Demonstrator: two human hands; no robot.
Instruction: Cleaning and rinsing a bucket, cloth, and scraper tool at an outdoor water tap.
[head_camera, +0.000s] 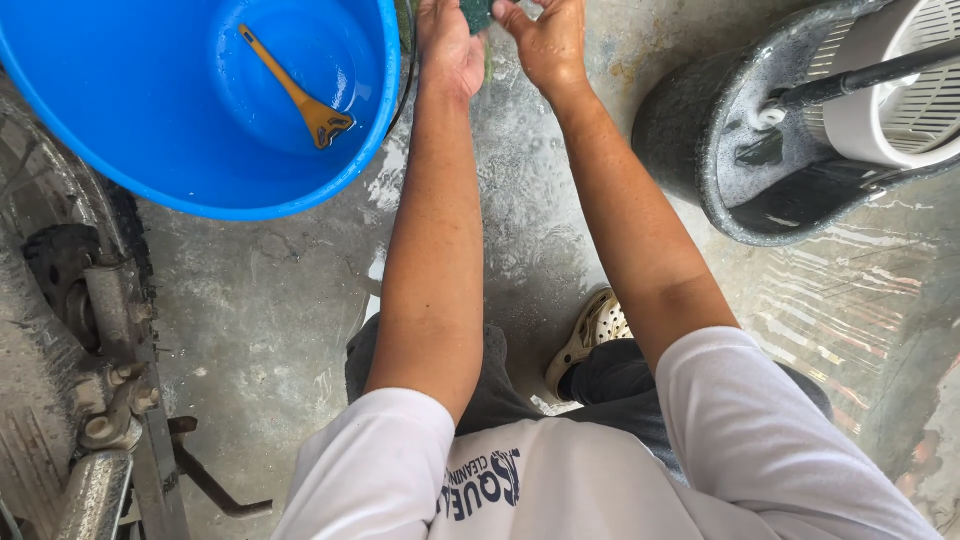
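Head view, looking down over wet grey concrete floor (280, 300). Left hand (450, 45) and right hand (545, 40) meet at top edge of frame, both closed on a small dark green scrubbing pad (477, 14) pinched between them (pad mostly cut off by frame edge; only its lower corner shows). Pad sits above floor, just beside rim of large round blue plastic basin (120, 170), which lies at upper left. Basin holds shallow water w/ an orange plastic-handled scraper (300, 95) lying flat on its bottom, blade end toward lower right. Grey speckled mop bucket w/ white spinner basket (720, 150) stands at upper right, well apart from hands; dark mop handle (860, 75) crosses it. Motorcycle wheel and metal frame parts (90, 330) along left edge. Beige perforated clog (590, 335) on floor between forearms, approx. below right arm.
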